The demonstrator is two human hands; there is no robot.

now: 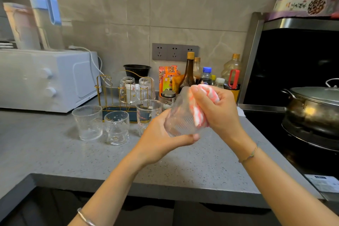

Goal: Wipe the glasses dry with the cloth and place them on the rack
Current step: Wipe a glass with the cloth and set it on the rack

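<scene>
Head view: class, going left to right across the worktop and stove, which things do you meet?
White countertop oven, upright ribbed clear glass, upright dotted clear glass, held ribbed clear glass, lidded steel pot.

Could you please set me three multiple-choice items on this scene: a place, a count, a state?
1. The gold rack stands: A) on the stove B) on the counter, beside the white oven C) atop the oven
2. Upturned glasses on it: A) one B) five C) two
3. The right hand: A) presses the cloth to the glass in the left hand B) rests open C) lifts a lid
1 B, oven at its left; 2 C, two inverted on its posts; 3 A, cloth meets glass.
</scene>
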